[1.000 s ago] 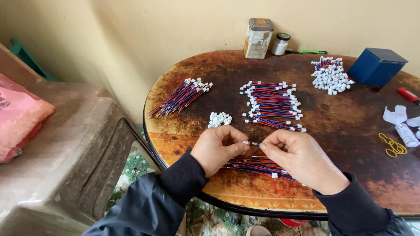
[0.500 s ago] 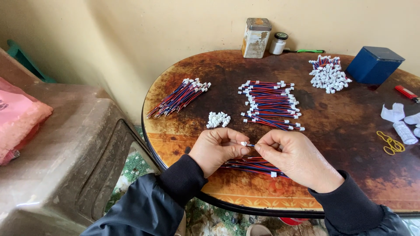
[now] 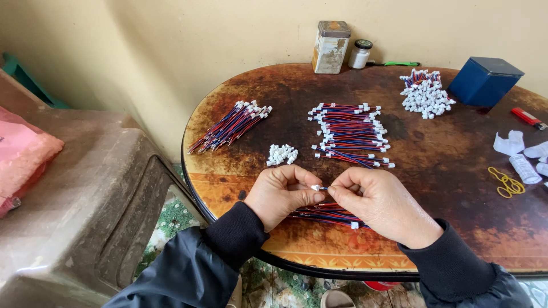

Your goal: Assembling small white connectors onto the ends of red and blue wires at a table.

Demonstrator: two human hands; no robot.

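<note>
A: Where are we? Our left hand (image 3: 281, 194) is closed in a pinch on a small white connector (image 3: 315, 187), and our right hand (image 3: 381, 202) is pinched shut on the thin wire end (image 3: 325, 188) meeting it. Both sit just above the near edge of the tabletop (image 3: 445, 165).

B: And the rest of that wire?

A: It cannot be traced; our fingers cover it. A loose bundle of red and blue wires (image 3: 328, 212) lies right under our hands.

B: So how do we seat it well?

A: We'd judge it best to keep the connector steady in the left pinch, line the wire tip straight with the opening, and push gently along its length, not at an angle, so the lead doesn't bend.

B: Now the count.

A: One fanned bundle of wires (image 3: 231, 125) to the left, one neat stacked batch (image 3: 349, 132) in the middle, one bundle beneath us. Two heaps of white connectors: a small heap (image 3: 282, 154) beside us and a large one (image 3: 425, 94) far right; the pieces are too small to count.

B: Others?

A: One tin (image 3: 331, 47), one little jar (image 3: 359, 54), one blue box (image 3: 485, 81), one red lighter (image 3: 528, 117), a few yellow rubber bands (image 3: 505, 182).
</note>
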